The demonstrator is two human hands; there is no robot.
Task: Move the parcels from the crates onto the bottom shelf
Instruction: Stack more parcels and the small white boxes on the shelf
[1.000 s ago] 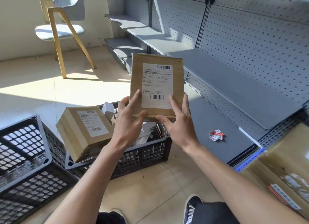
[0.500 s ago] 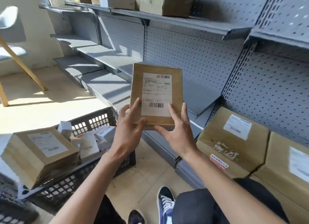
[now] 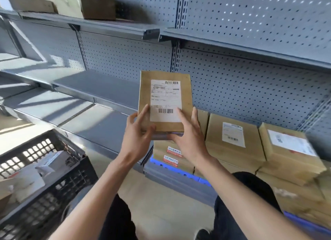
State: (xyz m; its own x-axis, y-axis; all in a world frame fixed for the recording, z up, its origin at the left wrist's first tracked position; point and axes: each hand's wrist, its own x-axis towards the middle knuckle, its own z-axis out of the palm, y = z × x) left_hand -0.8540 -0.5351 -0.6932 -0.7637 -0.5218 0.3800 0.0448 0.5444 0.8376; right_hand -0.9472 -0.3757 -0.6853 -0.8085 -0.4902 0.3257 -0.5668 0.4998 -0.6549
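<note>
A flat brown cardboard parcel [image 3: 185, 96] with a white shipping label is held up in front of me, above the bottom shelf [image 3: 100, 132]. My left hand [image 3: 138, 135] grips its lower left corner, thumb on the front. My right hand [image 3: 188, 137] grips its lower right corner, thumb across the label. Several brown parcels [image 3: 234, 141] stand side by side on the bottom shelf at the right, just behind and below the held one. A black plastic crate [image 3: 59, 178] at lower left holds small white boxes [image 3: 48, 161].
Grey pegboard shelving [image 3: 250, 89] fills the view, with a middle shelf [image 3: 100, 87] and an upper shelf [image 3: 111, 27] carrying cardboard boxes [image 3: 96, 3]. My knees and shoes are at the bottom, on a beige tiled floor [image 3: 161, 204].
My view has swung right along the shelving, so the chair is gone, the crate sits further left and more shelved parcels show. Both hands keep the same hold on the parcel.
</note>
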